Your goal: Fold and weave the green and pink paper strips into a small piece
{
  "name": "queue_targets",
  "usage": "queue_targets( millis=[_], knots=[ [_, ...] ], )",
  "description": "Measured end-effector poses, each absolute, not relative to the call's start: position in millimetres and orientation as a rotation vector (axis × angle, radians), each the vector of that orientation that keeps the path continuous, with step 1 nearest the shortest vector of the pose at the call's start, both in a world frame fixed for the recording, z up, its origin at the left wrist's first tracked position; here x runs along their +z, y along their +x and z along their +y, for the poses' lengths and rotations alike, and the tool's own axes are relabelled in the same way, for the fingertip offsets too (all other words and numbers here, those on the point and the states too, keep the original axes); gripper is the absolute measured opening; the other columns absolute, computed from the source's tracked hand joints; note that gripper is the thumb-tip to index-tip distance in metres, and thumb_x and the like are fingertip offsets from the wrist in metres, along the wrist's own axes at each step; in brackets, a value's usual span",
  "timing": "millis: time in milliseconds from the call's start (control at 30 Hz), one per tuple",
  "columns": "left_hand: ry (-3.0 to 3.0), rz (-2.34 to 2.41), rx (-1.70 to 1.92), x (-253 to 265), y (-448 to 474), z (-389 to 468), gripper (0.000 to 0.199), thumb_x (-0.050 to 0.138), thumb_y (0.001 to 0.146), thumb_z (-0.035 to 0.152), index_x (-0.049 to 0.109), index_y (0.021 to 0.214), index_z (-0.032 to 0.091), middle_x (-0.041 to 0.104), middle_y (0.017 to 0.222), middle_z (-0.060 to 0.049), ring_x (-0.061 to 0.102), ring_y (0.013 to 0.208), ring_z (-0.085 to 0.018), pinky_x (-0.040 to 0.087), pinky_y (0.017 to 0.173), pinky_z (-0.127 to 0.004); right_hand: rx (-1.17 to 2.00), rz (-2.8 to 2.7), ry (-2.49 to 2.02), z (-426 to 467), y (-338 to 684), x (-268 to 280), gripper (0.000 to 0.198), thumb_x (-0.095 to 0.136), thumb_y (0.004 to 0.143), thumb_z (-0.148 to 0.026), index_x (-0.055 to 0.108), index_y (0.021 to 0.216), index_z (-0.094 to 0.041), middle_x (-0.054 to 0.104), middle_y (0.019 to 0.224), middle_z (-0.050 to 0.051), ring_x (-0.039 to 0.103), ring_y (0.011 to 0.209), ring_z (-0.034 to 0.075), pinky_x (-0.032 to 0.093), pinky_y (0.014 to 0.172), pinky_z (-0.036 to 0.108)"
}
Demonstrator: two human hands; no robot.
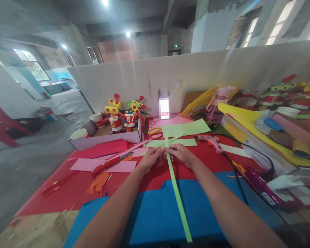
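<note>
Both my hands meet over the middle of the red-covered table, pinching a long, narrow light-green paper strip (176, 187). The strip's long end slants down toward me over the blue paper (150, 210). My left hand (153, 159) has its fingertips closed at the strip's left side. Opposite it, my right hand (181, 155) grips the strip with thumb and fingers. A wide light-green paper sheet (189, 127) lies just beyond my hands, with yellow-handled scissors (154, 133) at its left. Another green paper piece (187, 142) lies behind my fingers.
Pink glue gun (214, 142) and purple glue gun (267, 189) lie to the right with black cords. At left are a red utility knife (104, 166), pink paper (80, 164) and a box (111, 140) holding paper-cup figures (115, 122). A white board (134, 79) stands behind.
</note>
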State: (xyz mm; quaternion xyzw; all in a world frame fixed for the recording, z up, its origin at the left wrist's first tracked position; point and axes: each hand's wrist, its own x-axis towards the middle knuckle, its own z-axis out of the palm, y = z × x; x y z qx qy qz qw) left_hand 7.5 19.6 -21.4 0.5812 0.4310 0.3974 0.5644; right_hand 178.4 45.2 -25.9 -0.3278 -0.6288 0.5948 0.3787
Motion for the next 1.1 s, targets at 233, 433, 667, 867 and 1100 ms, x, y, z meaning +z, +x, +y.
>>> queue_targets(
  millis=[233,433,667,867,1100],
  knots=[
    [1.335,1.007,1.049,-25.4,2.6,25.6,0.039,0.075,0.071,0.048,0.052,0.071,0.017,0.049,0.048,0.007,0.041,0.035,-0.005,0.025,0.034,-0.017,1.651,-1.897,-0.868,34.2,176.9,-23.1,0.04,0.066,0.077,-0.053,0.07,0.073,-0.014,0.05,0.046,-0.004,0.046,0.043,0.009,0.035,0.044,0.021],
    [1.09,0.941,1.265,-23.1,-9.8,34.0,0.037,0.078,0.069,0.043,0.053,0.07,0.016,0.051,0.048,0.007,0.04,0.034,-0.004,0.029,0.032,-0.015,1.778,-1.606,-0.689,33.9,178.1,-21.4,0.045,0.063,0.081,-0.057,0.072,0.076,-0.013,0.062,0.06,0.002,0.05,0.051,0.009,0.039,0.051,0.022],
    [0.698,0.849,1.508,-14.7,-10.3,39.4,0.025,0.077,0.07,0.015,0.053,0.077,0.017,0.067,0.064,0.002,0.066,0.058,-0.01,0.053,0.055,-0.017,1.677,-1.366,-0.668,40.5,170.1,-26.7,0.038,0.079,0.069,-0.043,0.069,0.097,-0.02,0.067,0.075,-0.001,0.056,0.058,0.009,0.048,0.056,0.022],
    [0.87,0.785,1.393,-18.4,5.0,30.4,0.033,0.082,0.066,0.025,0.053,0.077,0.018,0.069,0.068,0.001,0.067,0.061,-0.012,0.052,0.058,-0.019,1.53,-1.352,-0.776,46.5,161.9,-34.4,0.046,0.076,0.069,-0.051,0.067,0.1,-0.019,0.067,0.076,-0.001,0.054,0.055,0.008,0.046,0.052,0.021],
    [1.235,1.042,1.029,-23.2,6.3,23.8,0.032,0.077,0.069,0.04,0.057,0.069,0.014,0.064,0.056,-0.001,0.049,0.041,-0.006,0.035,0.039,-0.016,1.331,-1.21,-0.81,59.0,173.9,-34.6,0.049,0.067,0.073,-0.06,0.071,0.094,-0.015,0.053,0.05,-0.005,0.048,0.048,0.009,0.04,0.051,0.021]
  ],
)
